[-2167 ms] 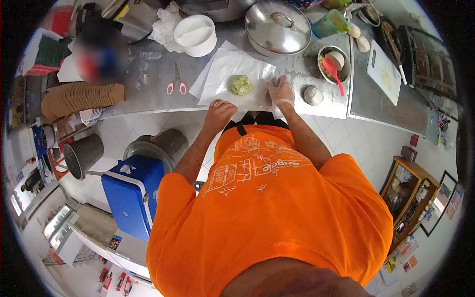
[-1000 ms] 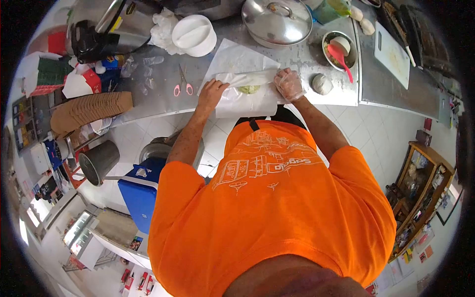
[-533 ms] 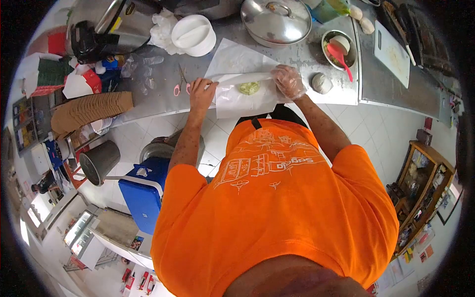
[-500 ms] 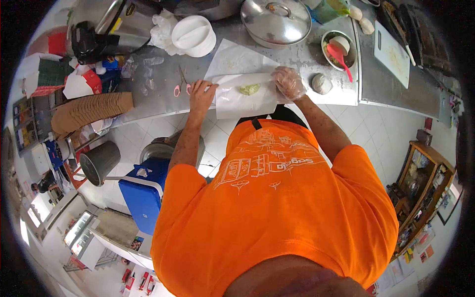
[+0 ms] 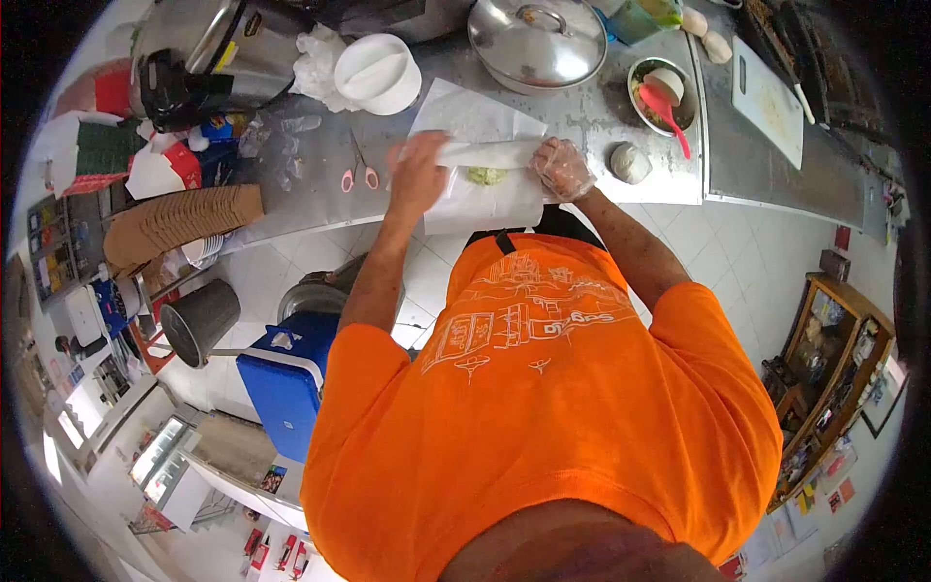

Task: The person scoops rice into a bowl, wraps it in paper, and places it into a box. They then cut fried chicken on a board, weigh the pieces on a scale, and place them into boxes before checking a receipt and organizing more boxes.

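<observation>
Hands: left [image 5: 419, 173] and right [image 5: 562, 167] grip paper [image 5: 485, 199] | steel counter [image 5: 320, 199] | tiled floor [image 5: 262, 262]

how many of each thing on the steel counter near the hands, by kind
Dough balls: 3, one green under the paper sheet both hands hold, one pale, one in the metal bowl
Pink scissors: 1
Pot lids: 1
White round containers: 1
Pink spatulas: 1
Cutting boards: 1
Total: 10

Left hand [image 5: 419, 175] smeared by motion blur, its fingers not resolved, green filling [image 5: 487, 176] half hidden under folded paper [image 5: 485, 153], pot lid [image 5: 539, 41] clipped by the top edge.
</observation>
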Available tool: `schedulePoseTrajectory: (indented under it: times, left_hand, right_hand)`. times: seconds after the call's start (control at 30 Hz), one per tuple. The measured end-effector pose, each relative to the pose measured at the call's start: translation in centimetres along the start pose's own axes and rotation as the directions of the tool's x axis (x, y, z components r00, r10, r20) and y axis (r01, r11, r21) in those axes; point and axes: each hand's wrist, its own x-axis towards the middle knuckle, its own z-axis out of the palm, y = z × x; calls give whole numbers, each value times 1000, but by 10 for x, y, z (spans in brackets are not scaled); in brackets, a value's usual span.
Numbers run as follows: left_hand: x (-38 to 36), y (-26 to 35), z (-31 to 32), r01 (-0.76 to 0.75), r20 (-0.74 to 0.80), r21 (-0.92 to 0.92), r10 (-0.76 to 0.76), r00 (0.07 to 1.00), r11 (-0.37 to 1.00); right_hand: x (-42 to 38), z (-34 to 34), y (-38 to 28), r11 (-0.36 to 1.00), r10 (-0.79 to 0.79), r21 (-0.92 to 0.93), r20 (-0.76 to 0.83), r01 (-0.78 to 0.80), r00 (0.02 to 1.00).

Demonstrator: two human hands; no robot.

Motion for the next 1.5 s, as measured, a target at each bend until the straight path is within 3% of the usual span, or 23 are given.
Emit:
schedulePoseTrajectory:
  times: [0.07,0.1,0.17,0.23,0.33,0.4,0.6,0.67,0.73,0.8,0.9,0.97,1.1,1.13,1.17,1.2,1.23,1.3,1.33,1.4,1.5]
  left_hand:
    - [1,20,7,-330,215,-40,331,919,943]
    - [-3,21,14,-326,211,-39,327,921,945]
    - [-11,20,27,-369,386,64,318,866,927]
    - [-19,17,32,-351,365,54,309,878,935]
    - [-24,16,31,-311,348,29,283,894,950]
    - [-23,16,32,-294,347,5,274,897,956]
    - [-18,23,21,-260,350,-94,277,895,961]
    - [-17,28,14,-274,341,-137,306,889,952]
    - [-15,33,11,-290,365,-104,308,878,951]
    - [-15,33,14,-304,388,-68,306,870,950]
    - [-12,21,29,-357,445,76,289,848,931]
    - [-11,16,34,-187,431,-71,199,880,980]
    - [-11,12,45,-115,339,-144,158,927,983]
    - [-12,13,46,-99,325,-149,144,935,984]
    - [-13,14,47,-84,313,-153,129,941,985]
    - [-14,13,49,-84,310,-150,128,942,985]
    - [-17,12,53,-84,285,-163,128,950,983]
    - [-19,14,54,-82,262,-177,127,957,981]
    - [-21,14,55,-96,235,-185,138,962,978]
    - [-21,18,50,-107,205,-191,147,968,976]
    - [-25,20,49,-176,193,-162,207,959,971]
  right_hand:
    - [-2,1,-1,1000,-8,17,3,8,1000]
    - [-2,1,0,999,-16,29,4,16,1000]
    - [-3,-2,3,999,28,44,44,-30,999]
    - [-15,-7,-3,994,82,67,94,-88,992]
    - [-32,-23,-20,978,161,140,-42,-154,986]
    - [-47,-40,-34,966,57,238,200,-104,978]
    - [-39,-16,-56,939,95,320,103,-124,990]
    - [-24,-18,-58,659,517,621,36,-425,855]
    - [-12,-35,-52,680,512,606,11,-413,859]
    - [-6,-25,-41,595,623,590,90,-546,777]
    - [-1,-25,-29,556,629,601,146,-574,763]
    - [2,-27,-26,608,620,559,109,-563,777]
    - [10,-37,-27,689,640,398,57,-605,766]
    - [10,-37,-25,692,638,397,55,-603,768]
    - [10,-38,-24,831,469,413,-159,-373,869]
    - [11,-38,-23,921,265,370,-367,-121,892]
    - [12,-38,-23,921,263,370,-369,-118,891]
    - [17,-48,-28,971,123,217,-75,-104,990]
    - [18,-48,-26,971,122,217,-75,-103,990]
    - [25,-45,-14,985,143,81,138,-155,980]
    - [36,-46,-1,988,18,150,185,-46,983]
